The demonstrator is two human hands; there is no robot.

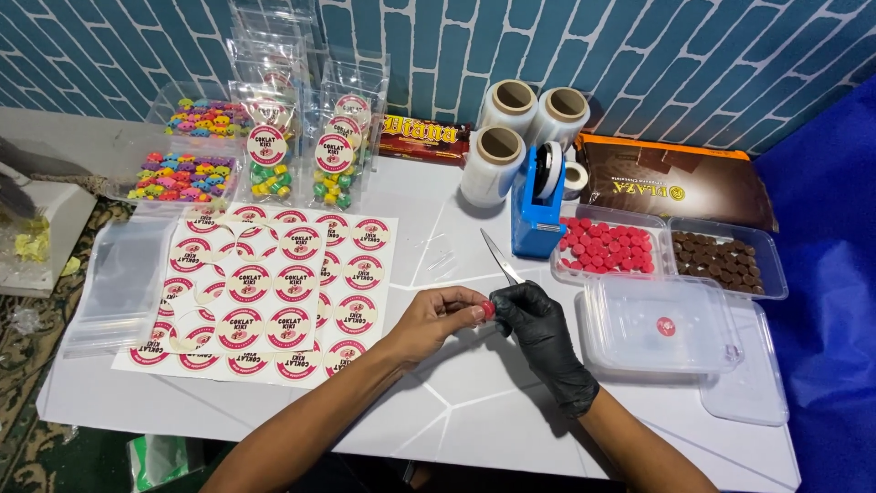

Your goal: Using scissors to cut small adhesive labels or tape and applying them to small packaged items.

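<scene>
My bare left hand (436,319) pinches a small red candy (488,309) at its fingertips over the white table (474,402). My right hand (538,333), in a black glove, meets it there and holds thin metal tweezers (499,256) that point up and away. Both hands hover near the table's middle front. Just right of them sits a clear plastic box with a lid (659,324), and a single red candy (666,326) shows through the lid.
Round sticker sheets (274,292) and clear bags (119,278) lie at left. Bagged and boxed colourful candies (182,175) stand behind them. At back right are film rolls (500,151), a blue tape dispenser (537,205), a tray of red candies (607,246), a tray of brown chocolates (723,258) and chocolate packages (680,183).
</scene>
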